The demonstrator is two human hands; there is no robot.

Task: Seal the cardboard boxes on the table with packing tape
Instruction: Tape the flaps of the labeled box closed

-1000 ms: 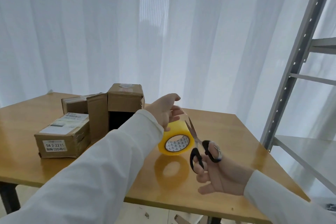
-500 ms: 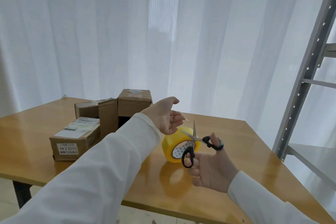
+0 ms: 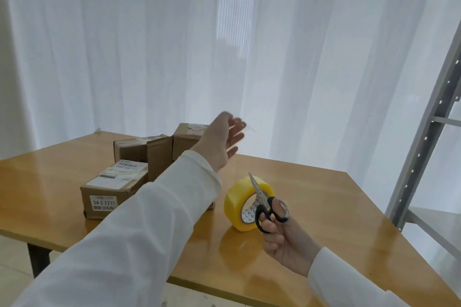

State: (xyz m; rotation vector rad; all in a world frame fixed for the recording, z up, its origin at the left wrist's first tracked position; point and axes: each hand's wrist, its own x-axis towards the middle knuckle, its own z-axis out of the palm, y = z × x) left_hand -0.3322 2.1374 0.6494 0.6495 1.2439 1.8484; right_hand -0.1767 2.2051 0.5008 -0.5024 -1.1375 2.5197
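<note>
head view: nearest me, my right hand point(image 3: 287, 239) has its fingers through the scissors point(image 3: 265, 203), blades together, just before the yellow tape roll point(image 3: 245, 203) on the counter point(image 3: 311, 207). my left hand point(image 3: 220, 143) hangs raised, fingers loosely apart; whether they pinch a clear strip i cannot tell. i'd carry it flat over a seam of the cardboard boxes point(image 3: 114, 189) beyond.

A yellow roll of packing tape point(image 3: 245, 203) stands on edge near the table's front edge, toward its right side, its printed white core facing front. Brown cardboard boxes point(image 3: 139, 164) cluster near the left edge: a low labelled one point(image 3: 112, 189) nearest the front, others behind it, one flap point(image 3: 159, 157) upright.
</note>
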